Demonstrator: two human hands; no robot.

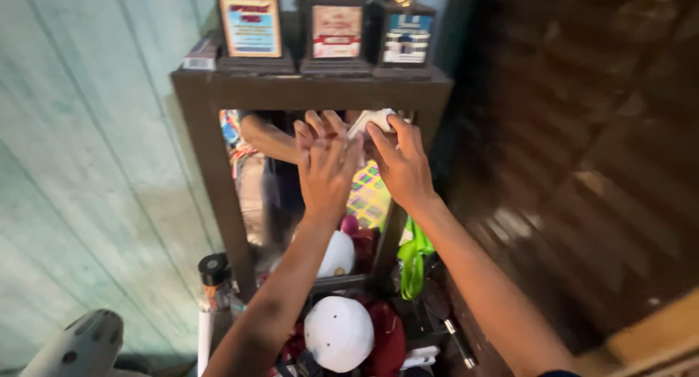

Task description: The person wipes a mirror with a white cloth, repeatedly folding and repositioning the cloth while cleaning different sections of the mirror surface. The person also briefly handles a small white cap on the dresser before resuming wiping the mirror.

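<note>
Cloth (pixel 373 120), white and wadded, is pinched in the right hand (pixel 402 166) against the mirror (pixel 291 195) near its top right corner, just under the dark wooden frame (pixel 306 91). Right hand is closed on it, fingers curled over the wad. Left hand (pixel 326 171) is open, palm flat on the glass just beside the right one, holding nothing; its reflection meets it fingertip to fingertip.

Risks, as I read it: the mirror looks propped upright against the pale green wall (pixel 87 166), and both hands push high on it, so hard pressure could rock or shift it. Three trophy plaques stand on the frame's top edge; a jolt could tip them forward onto the arms.

Labels: left plaque (pixel 250 25) carries a rectangular orange-and-blue card, middle plaque (pixel 336 31) a cream-and-red one, right plaque (pixel 407 38) a blue-and-white one, all on dark bases. A small red-and-white box (pixel 201 57) lies at the top edge's left corner.

Below: white cap (pixel 338 333) on red fabric, its reflection above, green strap (pixel 413 259) by the frame's right side, black-topped tube (pixel 213 289) at lower left.
</note>
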